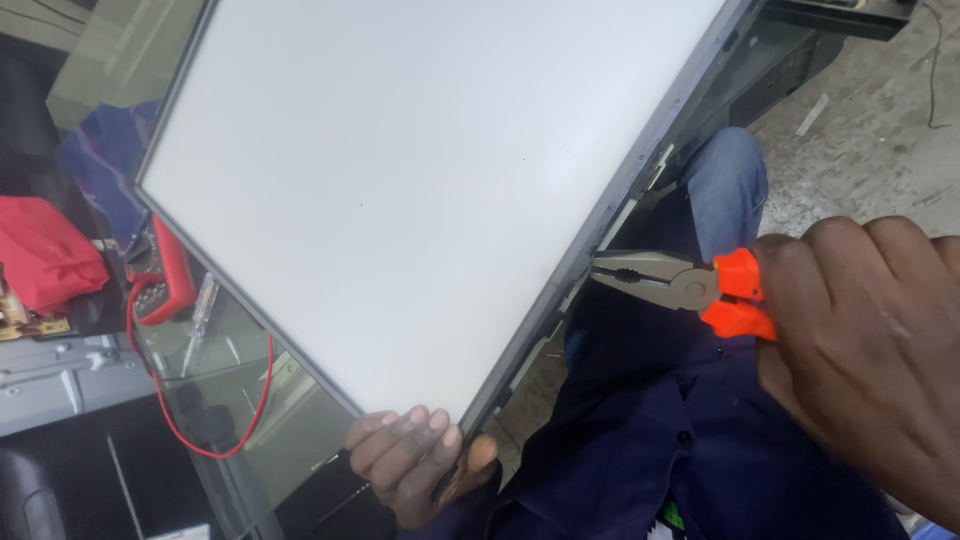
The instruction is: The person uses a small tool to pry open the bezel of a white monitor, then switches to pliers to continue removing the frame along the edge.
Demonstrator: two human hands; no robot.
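A large flat panel with a white face (pixel 400 170) and a thin dark metal frame is tilted across the view. My left hand (pixel 415 460) grips its lower corner, fingers over the white face and thumb on the frame edge. My right hand (pixel 870 340) holds combination pliers with orange handles (pixel 680 285). The grey jaws look closed and their tip touches the panel's right frame edge (pixel 600 265).
A red multimeter (pixel 165 285) with a red lead wire (pixel 240 420) lies on a glass-like surface at left, beside a screwdriver (pixel 200 320). A red cloth bundle (pixel 45 250) sits far left. My blue trousers and dark shirt are below; concrete floor at upper right.
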